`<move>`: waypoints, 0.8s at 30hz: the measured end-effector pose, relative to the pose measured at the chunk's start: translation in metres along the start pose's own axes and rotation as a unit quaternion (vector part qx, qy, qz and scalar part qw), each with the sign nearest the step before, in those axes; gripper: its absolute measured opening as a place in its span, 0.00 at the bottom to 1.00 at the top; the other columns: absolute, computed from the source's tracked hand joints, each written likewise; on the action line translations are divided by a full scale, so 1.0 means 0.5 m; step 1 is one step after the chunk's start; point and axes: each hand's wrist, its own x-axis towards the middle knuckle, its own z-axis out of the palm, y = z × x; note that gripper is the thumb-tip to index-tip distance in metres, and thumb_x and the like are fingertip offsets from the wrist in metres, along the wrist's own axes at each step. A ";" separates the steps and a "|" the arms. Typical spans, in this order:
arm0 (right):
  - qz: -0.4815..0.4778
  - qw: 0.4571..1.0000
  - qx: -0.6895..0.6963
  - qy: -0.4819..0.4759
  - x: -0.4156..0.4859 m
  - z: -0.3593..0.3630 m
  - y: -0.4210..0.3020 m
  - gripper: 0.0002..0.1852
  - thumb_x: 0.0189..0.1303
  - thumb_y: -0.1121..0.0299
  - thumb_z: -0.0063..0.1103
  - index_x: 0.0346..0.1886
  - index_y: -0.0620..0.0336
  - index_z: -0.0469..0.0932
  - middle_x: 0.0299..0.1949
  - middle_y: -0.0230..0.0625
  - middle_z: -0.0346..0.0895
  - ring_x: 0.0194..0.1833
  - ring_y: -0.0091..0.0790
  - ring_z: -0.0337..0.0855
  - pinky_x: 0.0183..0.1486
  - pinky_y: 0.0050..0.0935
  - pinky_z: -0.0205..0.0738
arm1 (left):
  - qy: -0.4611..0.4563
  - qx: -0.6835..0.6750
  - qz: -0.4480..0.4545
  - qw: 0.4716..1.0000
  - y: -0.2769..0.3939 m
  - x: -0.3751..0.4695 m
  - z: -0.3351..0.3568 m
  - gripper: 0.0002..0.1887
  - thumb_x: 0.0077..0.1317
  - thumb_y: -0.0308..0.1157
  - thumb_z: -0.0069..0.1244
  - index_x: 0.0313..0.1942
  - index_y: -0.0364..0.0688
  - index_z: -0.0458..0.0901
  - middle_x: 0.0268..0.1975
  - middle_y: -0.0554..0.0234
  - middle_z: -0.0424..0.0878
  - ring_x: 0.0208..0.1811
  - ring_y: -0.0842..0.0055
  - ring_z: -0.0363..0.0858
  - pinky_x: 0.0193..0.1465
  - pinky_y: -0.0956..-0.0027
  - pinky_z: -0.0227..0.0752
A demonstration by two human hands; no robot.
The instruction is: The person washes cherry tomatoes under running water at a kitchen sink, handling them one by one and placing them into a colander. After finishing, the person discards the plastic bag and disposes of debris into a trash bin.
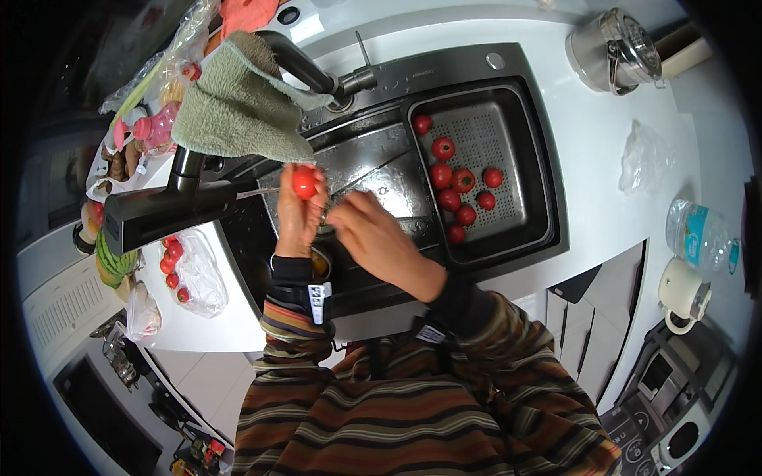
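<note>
A red tomato [305, 182] rests in my left hand [296, 208], which is over the dark kitchen sink [375, 172], beside the stream from the black faucet [172, 211]. Just to its right, my right hand [381, 241] is slightly blurred, with fingers bent; whether anything small is between the fingertips I cannot tell. Several tomatoes [464, 179] lie in the perforated metal drain basket [497, 235] at the sink's right side. A green towel [238, 107] hangs over the faucet's neck, above my left hand. Below my left wrist, a bowl is partly hidden.
More tomatoes [172, 256] lie on a clear plastic bag [202, 279] on the left counter, near a watermelon [113, 256]. A lidded steel canister [613, 53] stands back right. Along the right are a crumpled plastic bag [643, 157], a water bottle [699, 235] and a cream kettle [681, 288].
</note>
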 end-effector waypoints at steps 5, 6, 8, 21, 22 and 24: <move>0.098 0.982 -0.164 0.006 -0.182 -0.180 0.132 0.25 0.56 0.80 0.55 0.60 0.69 0.72 0.53 0.56 0.71 0.57 0.58 0.71 0.64 0.50 0.67 | -0.185 0.455 0.189 0.850 -0.177 -0.019 0.140 0.13 0.79 0.34 0.39 0.47 0.38 0.80 0.39 0.62 0.82 0.41 0.71 0.82 0.45 0.65 0.76; 0.097 0.972 -0.214 0.013 -0.202 -0.210 0.163 0.25 0.56 0.82 0.52 0.61 0.67 0.72 0.53 0.57 0.70 0.55 0.60 0.72 0.63 0.51 0.67 | -0.250 0.567 0.316 0.718 -0.217 -0.001 0.174 0.10 0.74 0.31 0.44 0.45 0.37 0.82 0.39 0.59 0.82 0.45 0.65 0.82 0.51 0.62 0.74; 0.135 0.957 -0.257 0.003 -0.230 -0.251 0.218 0.26 0.56 0.85 0.51 0.60 0.67 0.71 0.55 0.58 0.70 0.55 0.64 0.73 0.61 0.51 0.70 | -0.315 0.662 0.430 0.527 -0.286 0.023 0.220 0.08 0.67 0.32 0.52 0.40 0.39 0.85 0.42 0.53 0.82 0.49 0.57 0.80 0.54 0.57 0.74; 0.215 0.888 -0.406 0.006 -0.276 -0.275 0.183 0.29 0.51 0.82 0.61 0.61 0.57 0.77 0.72 0.49 0.63 0.77 0.64 0.53 0.74 0.66 0.54 | 0.012 0.620 0.340 0.707 0.019 -0.183 -0.027 0.14 0.68 0.23 0.55 0.53 0.43 0.84 0.59 0.52 0.82 0.59 0.54 0.82 0.63 0.59 0.77; 0.188 0.871 -0.454 -0.021 -0.274 -0.266 0.158 0.31 0.51 0.82 0.60 0.62 0.55 0.76 0.76 0.47 0.60 0.80 0.64 0.47 0.76 0.69 0.49 | 0.079 0.612 0.407 0.673 0.077 -0.212 -0.088 0.12 0.68 0.22 0.55 0.51 0.41 0.85 0.56 0.52 0.83 0.59 0.57 0.82 0.61 0.62 0.77; 0.205 0.897 -0.390 0.005 -0.257 -0.246 0.112 0.33 0.53 0.83 0.58 0.66 0.52 0.75 0.81 0.47 0.51 0.84 0.62 0.37 0.77 0.73 0.39 | 0.204 0.585 0.489 0.614 0.207 -0.237 -0.220 0.15 0.67 0.16 0.51 0.52 0.40 0.84 0.55 0.53 0.84 0.56 0.63 0.82 0.57 0.65 0.76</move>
